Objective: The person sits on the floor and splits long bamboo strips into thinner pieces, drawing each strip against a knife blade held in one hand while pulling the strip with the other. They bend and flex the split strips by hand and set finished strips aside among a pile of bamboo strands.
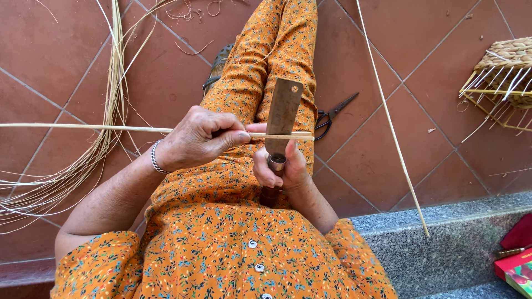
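Across the lap, left hand pinches the cane strip — right hand grips the knife upright against it.

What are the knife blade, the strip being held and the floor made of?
Knife blade: looks like metal, dull brownish-grey and matte, possibly tarnished; a rivet hole shows near the tip and a shiny metal ferrule at the handle.
Strip, pinched by the left hand: pale straw-coloured cane, probably rattan or bamboo; smooth, long, thin.
Floor: reddish-brown square tiles, likely terracotta or ceramic, matte, with visible grout lines.
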Demonstrator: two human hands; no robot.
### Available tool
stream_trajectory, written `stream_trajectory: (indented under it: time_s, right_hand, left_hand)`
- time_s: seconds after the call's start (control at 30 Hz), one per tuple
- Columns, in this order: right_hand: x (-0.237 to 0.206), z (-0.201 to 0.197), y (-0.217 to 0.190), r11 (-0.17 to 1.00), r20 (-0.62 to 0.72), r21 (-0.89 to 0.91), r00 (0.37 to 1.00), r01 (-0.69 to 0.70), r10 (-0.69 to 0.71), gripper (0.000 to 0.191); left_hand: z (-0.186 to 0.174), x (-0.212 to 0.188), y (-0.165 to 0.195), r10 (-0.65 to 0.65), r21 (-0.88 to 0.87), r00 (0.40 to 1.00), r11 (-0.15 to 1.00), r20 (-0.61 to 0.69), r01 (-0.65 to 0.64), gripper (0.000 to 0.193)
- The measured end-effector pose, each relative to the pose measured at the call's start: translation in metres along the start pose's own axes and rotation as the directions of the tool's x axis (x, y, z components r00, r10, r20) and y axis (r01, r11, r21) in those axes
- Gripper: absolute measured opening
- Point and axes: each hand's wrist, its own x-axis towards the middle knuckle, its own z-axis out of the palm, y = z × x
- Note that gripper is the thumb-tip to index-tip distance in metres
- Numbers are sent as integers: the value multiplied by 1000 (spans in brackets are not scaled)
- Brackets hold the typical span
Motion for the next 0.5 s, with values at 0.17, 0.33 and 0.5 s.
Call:
stream_trajectory:
  time_s: [0.17,0.33,0.5]
  right_hand:
    - [0,7,-1,1000,-46,-20,999,2,-3,76]
    - [2,1,6,1000,-56,-3,998,-18,17,63]
    - [0,3,-3,989,-155,95,983,114,-99,62]
  left_hand:
    - [1,4,3,-93,23,995,996,39,92,15]
    - [6,11,9,-78,-20,996,997,42,79,15]
    - [-13,4,7,-109,77,993,992,47,105,23]
